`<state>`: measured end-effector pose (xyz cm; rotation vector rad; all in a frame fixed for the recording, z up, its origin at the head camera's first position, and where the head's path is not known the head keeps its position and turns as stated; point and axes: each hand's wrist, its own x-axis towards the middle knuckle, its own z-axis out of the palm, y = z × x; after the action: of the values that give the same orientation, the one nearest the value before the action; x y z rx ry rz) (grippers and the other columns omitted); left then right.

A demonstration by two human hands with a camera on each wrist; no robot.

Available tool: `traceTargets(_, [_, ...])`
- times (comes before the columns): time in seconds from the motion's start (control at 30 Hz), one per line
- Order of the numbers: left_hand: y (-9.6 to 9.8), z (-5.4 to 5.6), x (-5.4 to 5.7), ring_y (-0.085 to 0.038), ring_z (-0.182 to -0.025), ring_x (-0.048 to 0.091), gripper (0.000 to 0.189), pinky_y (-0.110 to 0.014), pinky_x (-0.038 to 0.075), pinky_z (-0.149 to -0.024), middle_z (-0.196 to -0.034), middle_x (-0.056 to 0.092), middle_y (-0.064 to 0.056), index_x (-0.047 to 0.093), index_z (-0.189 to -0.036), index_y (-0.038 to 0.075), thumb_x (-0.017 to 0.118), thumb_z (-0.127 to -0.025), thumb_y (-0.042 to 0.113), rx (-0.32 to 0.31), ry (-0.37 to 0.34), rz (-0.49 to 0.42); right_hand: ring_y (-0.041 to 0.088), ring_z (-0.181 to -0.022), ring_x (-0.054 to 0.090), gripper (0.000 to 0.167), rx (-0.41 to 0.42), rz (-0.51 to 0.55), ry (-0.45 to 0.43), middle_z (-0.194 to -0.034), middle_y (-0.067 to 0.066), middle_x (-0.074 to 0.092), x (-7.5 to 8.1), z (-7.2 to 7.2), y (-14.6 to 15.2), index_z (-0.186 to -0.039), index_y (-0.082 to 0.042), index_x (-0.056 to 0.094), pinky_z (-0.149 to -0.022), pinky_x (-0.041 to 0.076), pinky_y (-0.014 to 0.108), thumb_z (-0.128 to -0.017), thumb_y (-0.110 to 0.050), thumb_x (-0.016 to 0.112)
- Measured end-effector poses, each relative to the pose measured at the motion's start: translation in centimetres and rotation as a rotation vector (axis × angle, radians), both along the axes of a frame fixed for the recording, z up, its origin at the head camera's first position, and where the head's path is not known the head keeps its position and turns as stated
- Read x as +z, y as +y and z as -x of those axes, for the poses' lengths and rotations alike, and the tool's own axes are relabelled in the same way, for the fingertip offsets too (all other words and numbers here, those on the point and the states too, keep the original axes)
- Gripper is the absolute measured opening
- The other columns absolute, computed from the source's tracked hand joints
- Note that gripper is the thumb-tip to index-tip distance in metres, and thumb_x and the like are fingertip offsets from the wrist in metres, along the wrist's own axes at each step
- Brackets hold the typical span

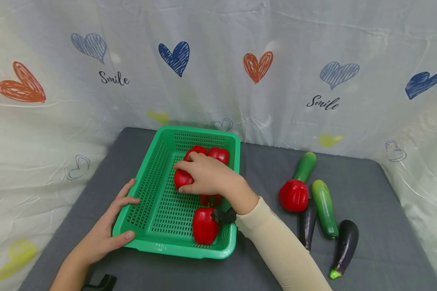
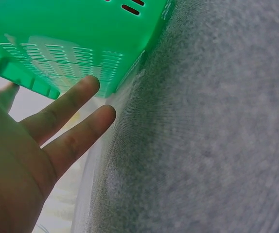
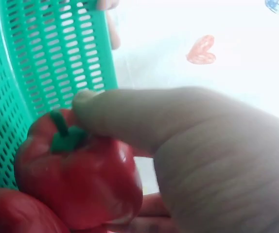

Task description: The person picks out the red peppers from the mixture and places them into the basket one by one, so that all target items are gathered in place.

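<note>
Over the green plastic basket (image 1: 154, 238), my right hand (image 1: 209, 173) grips a red bell pepper (image 1: 182, 180), its thumb beside the green stem in the right wrist view. Several more red bell peppers lie in the basket's right half, one of them a bell pepper (image 1: 205, 227) in the near right corner. My left hand (image 1: 103, 230) holds the basket's near left corner, with thumb and a finger over the rim. In the left wrist view two of its fingers (image 2: 69, 141) stretch straight along the basket's outer wall.
Right of the basket, a red bell pepper (image 1: 293, 195) lies against a zucchini (image 1: 305, 166). Beside them are another zucchini (image 1: 325, 208), an eggplant (image 1: 307, 222) and a second eggplant (image 1: 345, 246). A white curtain (image 1: 218, 81) printed with hearts hangs behind the grey table (image 1: 262, 169).
</note>
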<state>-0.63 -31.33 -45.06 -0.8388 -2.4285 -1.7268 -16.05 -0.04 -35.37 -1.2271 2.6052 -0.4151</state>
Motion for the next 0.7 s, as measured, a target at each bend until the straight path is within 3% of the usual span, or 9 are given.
traceTargets(0.7, [0.1,0.0,0.2,-0.03,-0.168,0.001,0.068,-0.021,0.018,-0.116,-0.182,0.004,-0.019,0.047,-0.152,-0.003,0.071,-0.088,-0.004,0.015,-0.011,0.006,0.02,-0.129,0.049,0.07,0.029,-0.026,0.041,-0.142,0.003,0.057,-1.4,-0.4,-0.5,-0.155,-0.027,0.063,-0.094,0.057,0.037,-0.093,-0.05,0.085])
